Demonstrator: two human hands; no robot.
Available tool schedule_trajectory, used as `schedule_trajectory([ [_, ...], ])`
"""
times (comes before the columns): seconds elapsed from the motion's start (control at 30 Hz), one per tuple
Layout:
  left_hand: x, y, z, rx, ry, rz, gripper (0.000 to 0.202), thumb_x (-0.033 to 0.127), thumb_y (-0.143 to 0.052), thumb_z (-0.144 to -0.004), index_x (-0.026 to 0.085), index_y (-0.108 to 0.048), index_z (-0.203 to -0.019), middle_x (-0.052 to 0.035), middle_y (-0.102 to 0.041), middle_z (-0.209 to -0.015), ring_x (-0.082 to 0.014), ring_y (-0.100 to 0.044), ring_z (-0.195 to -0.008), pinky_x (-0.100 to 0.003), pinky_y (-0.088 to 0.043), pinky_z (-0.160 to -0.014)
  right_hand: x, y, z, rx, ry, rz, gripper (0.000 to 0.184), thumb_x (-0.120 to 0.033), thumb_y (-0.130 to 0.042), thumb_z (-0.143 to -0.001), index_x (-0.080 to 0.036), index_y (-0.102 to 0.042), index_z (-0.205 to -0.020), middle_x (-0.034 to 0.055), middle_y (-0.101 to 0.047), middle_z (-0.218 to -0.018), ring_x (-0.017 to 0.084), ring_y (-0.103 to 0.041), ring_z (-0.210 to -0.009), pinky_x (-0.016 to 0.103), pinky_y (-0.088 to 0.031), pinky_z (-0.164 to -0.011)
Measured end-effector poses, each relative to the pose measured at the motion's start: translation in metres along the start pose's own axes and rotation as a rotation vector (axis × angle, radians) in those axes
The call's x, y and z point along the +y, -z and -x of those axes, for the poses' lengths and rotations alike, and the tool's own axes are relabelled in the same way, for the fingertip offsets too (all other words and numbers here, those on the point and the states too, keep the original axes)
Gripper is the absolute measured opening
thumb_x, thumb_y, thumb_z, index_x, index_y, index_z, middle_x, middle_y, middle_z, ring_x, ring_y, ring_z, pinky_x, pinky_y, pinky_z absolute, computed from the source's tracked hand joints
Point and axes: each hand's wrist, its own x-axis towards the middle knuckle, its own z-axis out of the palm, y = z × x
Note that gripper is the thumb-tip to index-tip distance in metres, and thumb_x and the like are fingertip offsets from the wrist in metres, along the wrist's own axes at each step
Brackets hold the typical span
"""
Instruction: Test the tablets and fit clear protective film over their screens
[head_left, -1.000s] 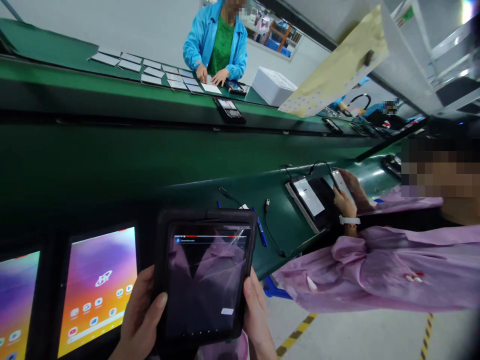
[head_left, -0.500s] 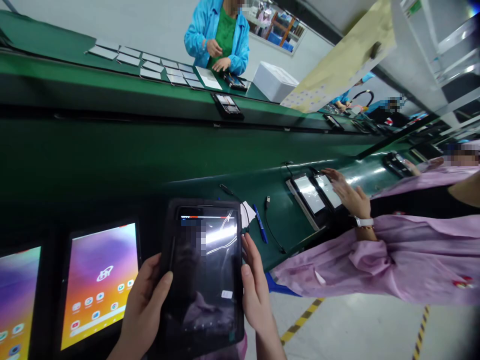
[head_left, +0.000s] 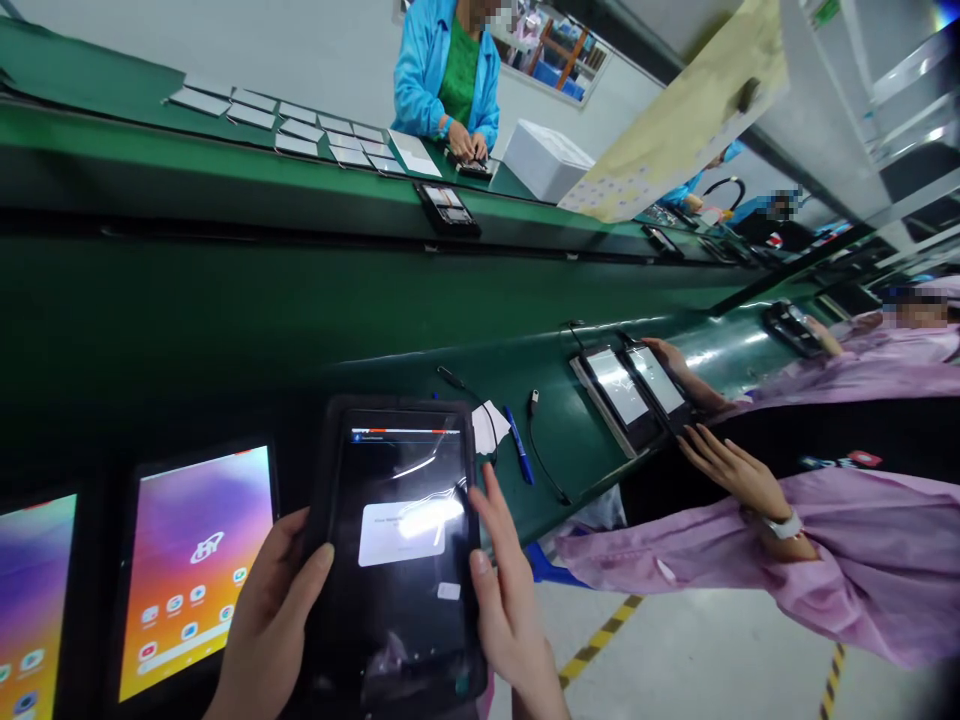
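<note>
Between my hands is a black tablet [head_left: 390,600] in a thick dark case, screen facing me. A white pop-up box with text too small to read glows on its dark screen, and a small white sticker sits at lower right. My left hand [head_left: 266,620] is closed on the tablet's left edge, thumb over the front. At the opposite edge my right hand [head_left: 511,610] grips it too, thumb on the frame and fingers along the side. Left of my hands a lit tablet [head_left: 196,560] shows a purple-orange home screen; another lit tablet [head_left: 37,600] is cut off by the frame.
A blue pen [head_left: 519,446], white paper scrap [head_left: 489,428] and black cable [head_left: 541,450] lie on the green bench. To the right, a person in pink [head_left: 847,560] handles tablets [head_left: 619,385]. Across the line, a person in blue [head_left: 420,80] works beside a white box [head_left: 546,160].
A white pop-up has appeared on the held tablet, which has shifted slightly left. The neighbour's hands have moved onto a tablet's edges. The person opposite has brought both hands together over a device.
</note>
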Motion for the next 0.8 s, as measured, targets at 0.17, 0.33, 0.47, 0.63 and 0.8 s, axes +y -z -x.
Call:
schedule_trajectory([
  [0.17, -0.002, 0.001, 0.007, -0.021, 0.041, 0.016, 0.06, 0.063, -0.074, -0.065, 0.024, -0.055, -0.107, -0.0029, -0.069, -0.101, -0.0232, -0.067, -0.093, -0.026, -0.056, -0.077, -0.007, 0.005, 0.0, -0.158, 0.334, 0.416, 0.047, -0.026, -0.047, -0.096, -0.036, -0.048, -0.143, -0.0025, 0.003, -0.164, 0.038, 0.003, -0.15, 0.064, -0.016, -0.117],
  [0.33, -0.005, 0.003, 0.005, -0.057, 0.043, 0.003, 0.059, 0.064, -0.072, -0.067, 0.024, -0.055, -0.106, -0.0035, -0.068, -0.098, -0.0228, -0.067, -0.087, -0.028, -0.058, -0.074, -0.009, 0.005, -0.002, -0.121, 0.406, 0.501, 0.051, -0.026, -0.048, -0.093, -0.035, -0.047, -0.143, -0.0019, 0.001, -0.164, 0.039, -0.001, -0.15, 0.064, -0.016, -0.116],
  [0.47, -0.009, 0.005, 0.002, -0.06, 0.046, 0.004, 0.059, 0.062, -0.073, -0.066, 0.024, -0.056, -0.107, -0.0038, -0.069, -0.098, -0.0239, -0.067, -0.087, -0.028, -0.058, -0.071, -0.008, 0.007, -0.002, -0.101, 0.392, 0.478, 0.052, -0.026, -0.049, -0.092, -0.037, -0.047, -0.143, -0.0027, -0.001, -0.164, 0.04, -0.004, -0.15, 0.066, -0.016, -0.116],
  [0.63, -0.007, 0.004, 0.0, -0.073, 0.084, -0.001, 0.057, 0.061, -0.073, -0.067, 0.025, -0.056, -0.108, -0.0034, -0.069, -0.103, -0.0233, -0.067, -0.093, -0.025, -0.057, -0.074, -0.007, 0.01, 0.002, -0.06, 0.348, 0.397, 0.047, -0.028, -0.047, -0.094, -0.036, -0.051, -0.14, -0.0044, -0.005, -0.164, 0.039, -0.005, -0.15, 0.067, -0.015, -0.116],
  [0.8, 0.002, -0.001, 0.001, -0.012, 0.13, 0.027, 0.071, 0.067, -0.076, -0.052, 0.022, -0.058, -0.102, -0.0055, -0.07, -0.096, -0.0257, -0.068, -0.09, -0.026, -0.057, -0.067, -0.009, 0.011, 0.002, -0.071, 0.343, 0.344, 0.046, -0.029, -0.048, -0.094, -0.038, -0.053, -0.138, -0.0062, -0.013, -0.162, 0.037, -0.008, -0.15, 0.066, -0.011, -0.117],
])
